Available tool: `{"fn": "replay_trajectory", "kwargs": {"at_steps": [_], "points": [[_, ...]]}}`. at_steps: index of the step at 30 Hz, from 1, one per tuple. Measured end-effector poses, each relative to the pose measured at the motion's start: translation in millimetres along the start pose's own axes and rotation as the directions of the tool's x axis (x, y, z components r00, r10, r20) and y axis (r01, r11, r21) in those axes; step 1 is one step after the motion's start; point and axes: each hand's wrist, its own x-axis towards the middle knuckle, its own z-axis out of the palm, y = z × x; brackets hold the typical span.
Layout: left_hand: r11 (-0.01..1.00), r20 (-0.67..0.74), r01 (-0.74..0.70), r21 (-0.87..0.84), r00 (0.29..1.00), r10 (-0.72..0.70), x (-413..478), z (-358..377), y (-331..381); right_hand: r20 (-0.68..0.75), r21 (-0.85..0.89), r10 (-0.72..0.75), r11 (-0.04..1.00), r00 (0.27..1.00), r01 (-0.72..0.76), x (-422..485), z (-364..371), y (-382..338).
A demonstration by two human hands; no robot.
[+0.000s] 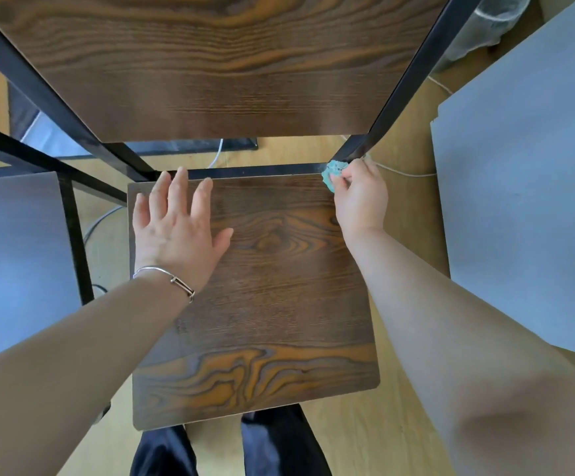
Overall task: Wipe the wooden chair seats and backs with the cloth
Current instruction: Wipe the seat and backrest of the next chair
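Observation:
A dark wood-grain chair seat (272,304) fills the middle of the view, with its wooden back panel (217,70) rising above it between black metal posts. My left hand (176,231) lies flat on the seat's far left part, fingers spread, a silver bangle on the wrist. My right hand (359,197) is at the seat's far right corner, shut on a small bunched teal cloth (332,173). The cloth touches the corner where the black rear rail (251,171) meets the right post. Most of the cloth is hidden in the fist.
A second chair's seat (15,255) with a black frame stands close on the left. Pale grey panels (526,187) stand on the right. White cables (406,173) run over the wooden floor behind the chair. My dark trouser legs (272,444) show below the seat's front edge.

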Motion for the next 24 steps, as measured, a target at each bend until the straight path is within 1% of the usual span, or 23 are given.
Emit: {"fn": "replay_trajectory", "kwargs": {"at_steps": [2,5,10,14,16,18,21,24], "points": [[1.000,0.007,0.003,-0.004,1.000,-0.003,-2.4,-3.8,-2.3,0.015,-0.055,0.000,0.998,1.000,0.001,-3.2,-1.3,-5.1],[1.000,-0.004,-0.008,-0.009,1.000,0.008,-8.6,-11.9,-6.8,0.083,-0.109,-0.018,0.994,0.996,0.027,-19.2,-5.2,-15.2],[0.999,-0.016,-0.031,-0.006,0.999,0.031,-22.7,-27.4,-18.1,0.177,-0.103,-0.092,0.988,0.980,0.112,-83.7,-3.6,-31.9],[0.999,-0.026,-0.044,-0.004,0.999,0.044,-37.8,-38.6,-28.9,0.263,-0.088,-0.073,0.991,0.962,0.099,-129.6,-3.3,-45.2],[0.998,-0.030,-0.057,0.005,0.998,0.057,-46.2,-45.5,-34.8,0.327,-0.072,-0.007,0.997,0.945,0.032,-130.4,-10.4,-53.0],[0.998,-0.044,-0.067,0.016,0.997,0.068,-53.8,-54.8,-39.5,0.377,0.003,0.085,0.996,0.922,-0.093,-122.3,-25.2,-62.0],[0.997,-0.076,-0.076,0.019,0.994,0.078,-61.5,-73.9,-44.1,0.379,0.147,0.196,0.952,0.904,-0.268,-112.3,-60.1,-74.2],[0.996,-0.116,-0.090,0.014,0.989,0.091,-65.9,-95.2,-44.7,0.387,0.273,0.241,0.892,0.890,-0.361,-108.3,-93.5,-82.0]]}}
